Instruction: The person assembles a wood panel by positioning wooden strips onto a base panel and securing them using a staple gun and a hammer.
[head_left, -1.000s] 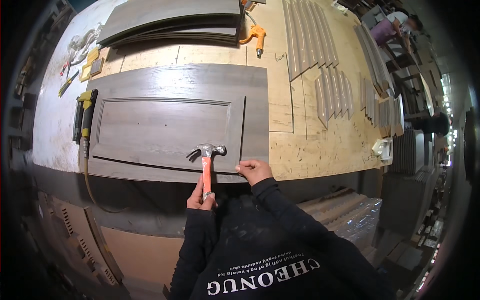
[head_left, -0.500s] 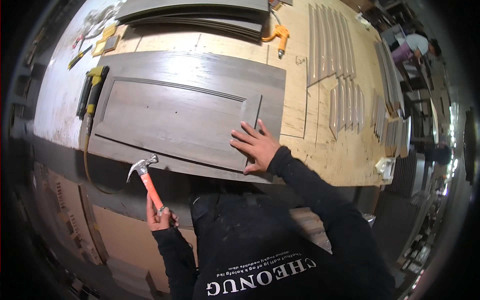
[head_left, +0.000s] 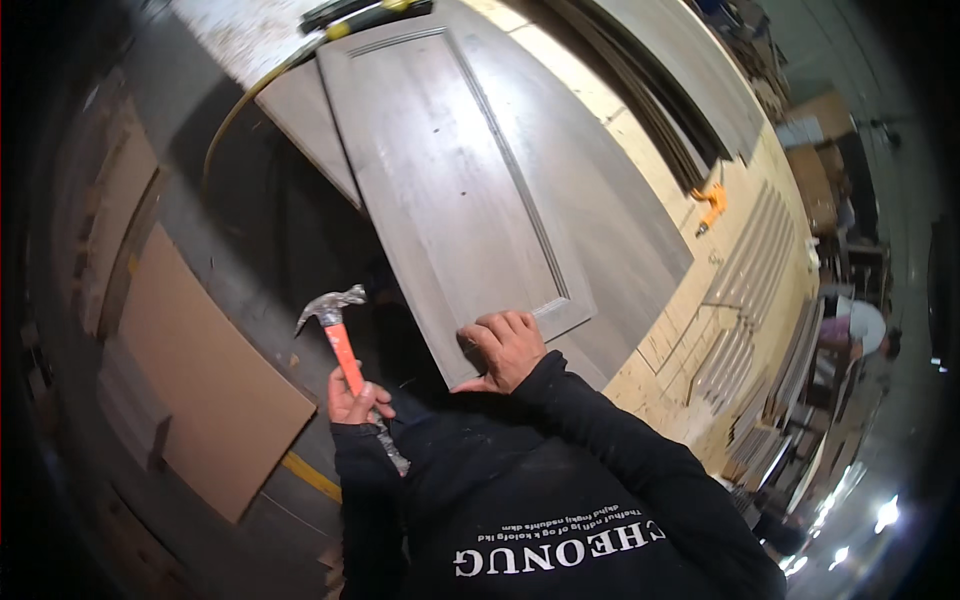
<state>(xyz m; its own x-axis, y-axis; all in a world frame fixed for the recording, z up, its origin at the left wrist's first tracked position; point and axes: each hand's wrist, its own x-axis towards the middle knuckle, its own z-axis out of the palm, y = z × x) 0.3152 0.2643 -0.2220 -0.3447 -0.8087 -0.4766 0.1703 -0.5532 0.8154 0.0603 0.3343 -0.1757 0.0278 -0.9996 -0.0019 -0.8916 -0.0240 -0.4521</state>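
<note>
My left hand (head_left: 358, 402) is wrapped round the orange handle of a claw hammer (head_left: 343, 350), its metal head pointing up and away from me, beside the table's near side. My right hand (head_left: 508, 350) is closed on the near end of a grey wooden door panel (head_left: 450, 220) with a moulded border, fingers curled on top and thumb at the edge. The panel lies tilted across a larger grey board (head_left: 635, 260), its near corner reaching past the board toward my body. What the thumb touches underneath is hidden.
A yellow-and-black air tool (head_left: 370, 20) with a hose (head_left: 225, 120) lies at the panel's far end. An orange blow gun (head_left: 712, 207), stacked dark panels (head_left: 650, 80) and moulding strips (head_left: 755, 240) are to the right. Cardboard (head_left: 210, 380) stands at left. Another person (head_left: 855, 325) is far right.
My view has turned. My right hand has gone from lying spread on the panel to gripping its end, and the panel has shifted toward me over the board. The hammer stays in my left hand.
</note>
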